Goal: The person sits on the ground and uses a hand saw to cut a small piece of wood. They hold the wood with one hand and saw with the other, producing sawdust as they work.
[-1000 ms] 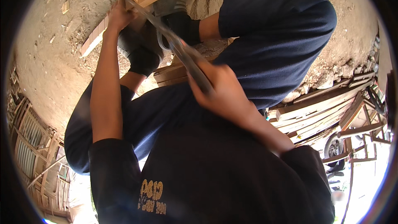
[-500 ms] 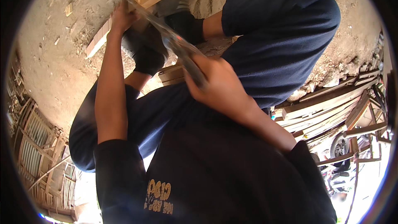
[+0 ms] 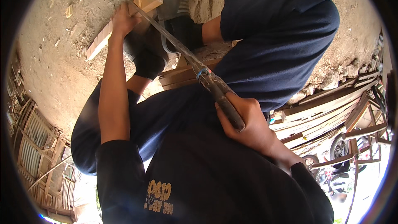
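Note:
My right hand (image 3: 248,118) is closed round the dark handle of a handsaw (image 3: 184,49). Its long narrow blade slants up and left, and its far end meets a pale piece of wood (image 3: 150,1). Pressing that wood, my left hand (image 3: 123,20) has its fingers bent over it, close beside the blade tip. The wood runs from the lower left up past my fingers, with several evenly spaced lines across its lower part. A blue band wraps the saw where blade and handle join. The saw's teeth cannot be made out.
My feet, in dark socks and grey footwear (image 3: 174,4), are right beside the wood. Planks (image 3: 166,81) lie under my legs. Wood scraps (image 3: 69,10) are scattered on the dirt ground. Stacked boards (image 3: 323,108) and a wheel (image 3: 340,146) are at the right.
My right hand has drawn the saw back toward my body, down and to the right. My left hand stays on the wood, almost unmoved.

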A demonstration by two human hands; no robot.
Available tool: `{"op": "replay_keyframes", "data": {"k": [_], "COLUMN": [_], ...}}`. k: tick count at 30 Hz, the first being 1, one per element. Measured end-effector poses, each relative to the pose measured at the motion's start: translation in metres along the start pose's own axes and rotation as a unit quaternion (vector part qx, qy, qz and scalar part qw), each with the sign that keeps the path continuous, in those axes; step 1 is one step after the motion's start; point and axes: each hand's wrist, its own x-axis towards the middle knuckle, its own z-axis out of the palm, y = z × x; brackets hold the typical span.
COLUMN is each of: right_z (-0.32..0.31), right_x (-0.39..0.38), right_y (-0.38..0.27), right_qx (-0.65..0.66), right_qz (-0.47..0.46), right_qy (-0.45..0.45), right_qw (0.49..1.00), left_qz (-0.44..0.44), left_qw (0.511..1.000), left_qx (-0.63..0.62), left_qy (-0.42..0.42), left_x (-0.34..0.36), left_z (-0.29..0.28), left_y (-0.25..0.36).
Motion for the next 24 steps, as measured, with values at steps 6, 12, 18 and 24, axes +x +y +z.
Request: {"op": "replay_keyframes", "data": {"k": [6, 12, 18, 24], "right_z": [0.037, 0.015, 0.041, 0.014], "right_x": [0.07, 0.003, 0.075, 0.01], "right_y": [0.011, -0.005, 0.004, -0.01], "right_qx": [-0.045, -0.04, -0.068, -0.016], "right_qz": [-0.026, -0.035, -0.045, -0.009], "right_qy": [0.006, 0.015, -0.001, -0.005], "right_qw": [0.999, 0.998, 0.997, 1.0], "left_qz": [0.007, 0.01, 0.016, 0.0], "left_qw": [0.998, 0.999, 0.999, 1.0], "left_qx": [-0.049, 0.024, -0.016, 0.013], "left_qy": [-0.046, 0.027, 0.026, -0.007], "left_x": [0.011, -0.003, 0.005, 0.004], "left_z": [-0.001, 0.014, 0.016, 0.006], "left_y": [-0.006, -0.009, -0.008, -0.007]}}
